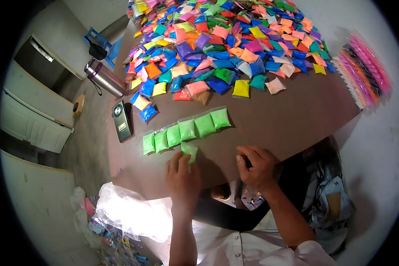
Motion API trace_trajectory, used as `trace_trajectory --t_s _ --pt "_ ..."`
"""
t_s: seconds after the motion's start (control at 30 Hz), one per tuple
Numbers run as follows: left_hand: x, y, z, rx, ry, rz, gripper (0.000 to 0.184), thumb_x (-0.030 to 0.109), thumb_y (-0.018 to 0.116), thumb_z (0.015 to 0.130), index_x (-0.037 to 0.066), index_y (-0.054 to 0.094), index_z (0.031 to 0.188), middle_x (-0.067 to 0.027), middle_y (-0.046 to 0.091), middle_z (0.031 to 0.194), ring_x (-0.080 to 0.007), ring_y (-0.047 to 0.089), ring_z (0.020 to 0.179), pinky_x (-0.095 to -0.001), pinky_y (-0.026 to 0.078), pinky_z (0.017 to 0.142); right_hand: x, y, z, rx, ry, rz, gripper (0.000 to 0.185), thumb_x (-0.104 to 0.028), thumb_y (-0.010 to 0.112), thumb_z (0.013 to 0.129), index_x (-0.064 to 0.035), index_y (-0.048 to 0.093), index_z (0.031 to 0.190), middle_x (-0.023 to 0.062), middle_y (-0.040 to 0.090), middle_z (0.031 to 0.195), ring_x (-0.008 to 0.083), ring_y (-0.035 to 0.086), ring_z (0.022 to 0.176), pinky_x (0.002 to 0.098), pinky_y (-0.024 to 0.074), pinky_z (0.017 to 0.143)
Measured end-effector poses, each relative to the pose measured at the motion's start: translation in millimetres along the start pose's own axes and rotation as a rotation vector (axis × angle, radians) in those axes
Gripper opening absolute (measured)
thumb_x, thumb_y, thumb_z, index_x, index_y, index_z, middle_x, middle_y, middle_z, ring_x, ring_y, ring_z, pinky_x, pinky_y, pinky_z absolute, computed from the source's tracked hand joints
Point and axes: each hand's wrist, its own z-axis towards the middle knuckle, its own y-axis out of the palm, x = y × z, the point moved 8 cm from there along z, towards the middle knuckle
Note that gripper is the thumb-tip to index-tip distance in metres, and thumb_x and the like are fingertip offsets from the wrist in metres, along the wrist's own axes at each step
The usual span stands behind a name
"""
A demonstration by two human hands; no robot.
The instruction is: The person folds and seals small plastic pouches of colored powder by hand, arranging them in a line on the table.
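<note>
My left hand [182, 175] is on the near part of the table, its fingers bent over a light green packet [189, 150] and touching it. Just beyond lies a slanting row of several light green packets [187, 129], side by side. My right hand [256, 166] rests near the table's front edge, right of the green packets, fingers curled in and closed. Whether it holds anything is hidden.
A large heap of coloured packets [217, 44] covers the table's far part. At the left stand a steel flask [105, 78] and a dark phone [121, 121]. Bagged pink, orange and black items [363, 71] lie at the right edge. White plastic [128, 213] hangs below.
</note>
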Motion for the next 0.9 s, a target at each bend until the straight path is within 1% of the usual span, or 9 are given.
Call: trace_trajectory --t_s 0.17,0.23,0.3,0.4,0.57,0.67,0.8,0.87,0.9 --pt "14.0 4.1 4.0 0.019 0.044 -0.032 0.024 0.004 0.071 0.09 0.002 0.068 0.114 -0.0188 0.067 0.127 -0.0393 0.064 0.115 -0.0485 0.055 0.093 4.4 3.5 -3.6 -0.012 -0.002 0.013 0.023 -0.006 0.076 0.083 -0.0088 0.075 0.106 0.0096 0.073 0.099 0.0312 0.073 0.086 0.04 0.0597 0.075" --pt "21.0 12.3 5.8 -0.018 0.049 -0.073 0.027 0.001 0.076 0.085 0.004 0.07 0.111 -0.0169 0.069 0.124 -0.038 0.066 0.114 -0.046 0.055 0.095 3.1 1.5 -2.7 -0.009 -0.003 0.011 0.023 -0.006 0.075 0.083 -0.0091 0.075 0.106 0.0094 0.073 0.098 0.0313 0.073 0.086 0.0402 0.0597 0.075" --pt "24.8 16.8 6.2 -0.036 0.057 -0.067 0.027 0.001 0.076 0.085 0.004 0.07 0.111 -0.0168 0.069 0.124 -0.0378 0.066 0.114 -0.0457 0.055 0.095 2.7 1.0 -0.6 -0.006 -0.008 0.007 0.022 -0.006 0.075 0.083 -0.0094 0.075 0.105 0.0092 0.073 0.098 0.0315 0.073 0.086 0.0404 0.0596 0.075" --pt "31.7 20.5 7.6 -0.039 0.074 -0.069 0.027 0.002 0.077 0.085 0.004 0.07 0.111 -0.0168 0.069 0.124 -0.0378 0.066 0.115 -0.0455 0.055 0.095 -1.1 -1.2 -1.2 0.028 -0.049 0.006 0.023 -0.005 0.075 0.083 -0.0068 0.076 0.105 0.0092 0.073 0.093 0.028 0.072 0.078 0.0376 0.058 0.069" --pt "55.4 24.1 19.6 -0.016 0.087 -0.137 0.027 0.004 0.077 0.086 0.003 0.07 0.112 -0.017 0.069 0.125 -0.0378 0.065 0.117 -0.0454 0.055 0.098 -2.4 -0.8 -0.2 0.041 -0.046 0.033 0.026 0.002 0.075 0.08 -0.0066 0.075 0.105 0.0116 0.073 0.095 0.0304 0.072 0.079 0.0385 0.0585 0.07" --pt "63.1 44.5 22.5 -0.158 0.141 -0.145 0.029 0.005 0.078 0.085 0.002 0.07 0.113 -0.0167 0.07 0.124 -0.0369 0.065 0.118 -0.0455 0.056 0.098 -0.7 -0.5 -0.3 0.036 -0.033 0.017 0.024 -0.002 0.077 0.081 -0.0099 0.076 0.104 0.0083 0.073 0.095 0.0306 0.073 0.084 0.0397 0.0597 0.074" --pt "49.6 23.2 19.2 -0.043 0.138 -0.132 0.029 0.005 0.078 0.085 0.002 0.07 0.113 -0.0162 0.07 0.123 -0.0365 0.067 0.114 -0.0459 0.056 0.095 -1.0 -0.8 -3.6 0.05 -0.03 0.03 0.023 -0.002 0.076 0.081 -0.0092 0.076 0.104 0.0083 0.074 0.097 0.0305 0.073 0.085 0.0397 0.0599 0.075" --pt "15.3 -1.3 19.4 0.129 0.025 -0.153 0.027 0.005 0.078 0.086 0.002 0.071 0.111 -0.0155 0.071 0.123 -0.0346 0.069 0.109 -0.0443 0.057 0.091 -2.5 -1.6 -2.3 0.047 -0.038 0.037 0.023 -0.004 0.076 0.082 -0.0087 0.076 0.104 0.0086 0.074 0.098 0.0302 0.074 0.085 0.0394 0.0599 0.076" --pt "-1.4 -8.2 20.2 0.135 0.024 -0.14 0.027 0.005 0.078 0.086 0.002 0.071 0.111 -0.0155 0.071 0.123 -0.0346 0.069 0.109 -0.0443 0.057 0.091 -2.9 -1.5 -2.5 0.047 -0.043 0.051 0.023 -0.004 0.076 0.082 -0.0087 0.076 0.104 0.0086 0.074 0.098 0.0302 0.074 0.085 0.0394 0.0599 0.076"
